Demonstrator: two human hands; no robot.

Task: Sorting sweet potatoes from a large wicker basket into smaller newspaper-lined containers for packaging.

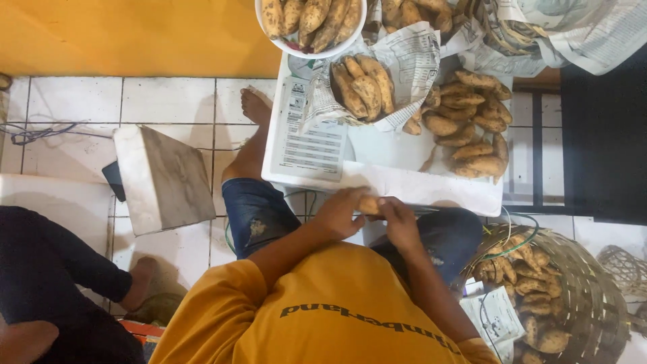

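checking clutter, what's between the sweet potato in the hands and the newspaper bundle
Only bare white box top, seen in the head view; the sweet potato and newspaper bundle lie apart.

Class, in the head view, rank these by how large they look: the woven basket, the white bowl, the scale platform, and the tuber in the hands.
1. Woven basket, though cut off by the frame.
2. Scale platform; close to the basket, so that order is unsure.
3. White bowl, partly out of frame.
4. Tuber, held by both hands.
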